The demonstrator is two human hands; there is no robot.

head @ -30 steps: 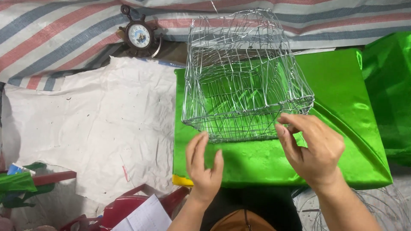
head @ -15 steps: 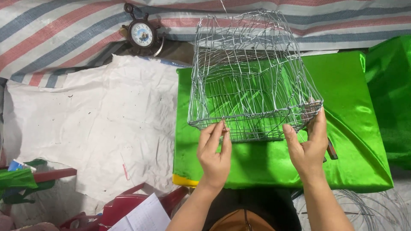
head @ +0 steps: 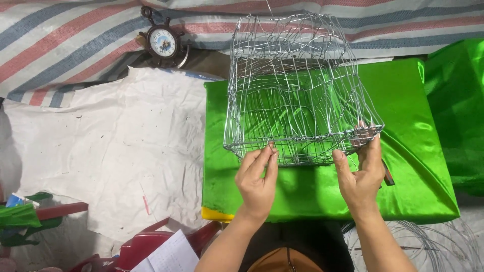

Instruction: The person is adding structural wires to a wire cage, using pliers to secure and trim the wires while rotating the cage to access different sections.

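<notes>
A silver wire-mesh basket (head: 297, 90) lies tipped on a block covered in shiny green cloth (head: 418, 166), its open side facing me. My left hand (head: 257, 181) touches the near rim of the basket with its fingertips. My right hand (head: 360, 174) holds the basket's near right corner, with its fingers on the wire. A dark tool handle (head: 387, 174) pokes out beside my right hand.
A white woven sheet (head: 101, 146) covers the ground to the left. A small ship's-wheel clock (head: 164, 43) leans on a striped tarp (head: 60, 45) at the back. Coiled wire (head: 433, 247) lies at the lower right. A red plastic chair (head: 146, 244) and papers sit at the bottom.
Both hands rose from the green cloth to the basket's near rim. The basket shifted slightly right and tipped further toward me.
</notes>
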